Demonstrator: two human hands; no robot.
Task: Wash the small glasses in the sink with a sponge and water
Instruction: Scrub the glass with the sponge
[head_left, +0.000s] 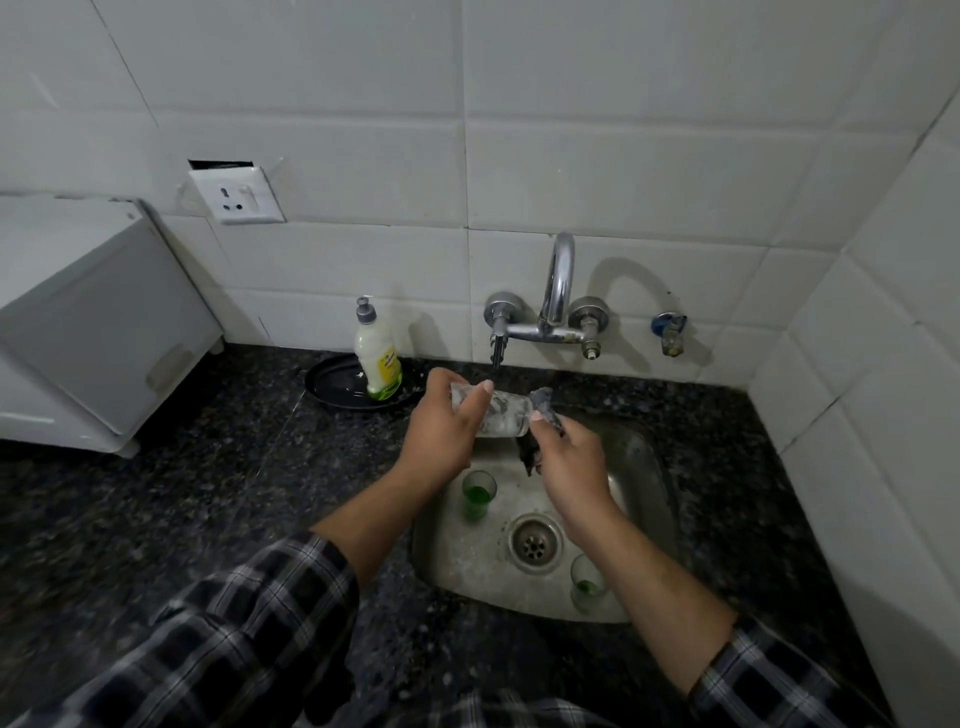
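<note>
My left hand (441, 426) grips a small clear soapy glass (501, 413), held on its side above the steel sink (644, 467). My right hand (566, 462) holds a dark grey sponge (543, 408) pressed against the glass's mouth. Two more small glasses stand in the basin: one with green liquid (478, 493) at the left, another with a little green at its bottom (587, 584) at the front right, partly behind my right forearm. The drain (535, 543) sits between them.
A chrome wall tap (558, 306) hangs over the back of the sink. A dish-soap bottle (376, 358) stands on a black plate (332, 387) to the left. A white appliance (88, 322) fills the left counter. Tiled walls close the back and right.
</note>
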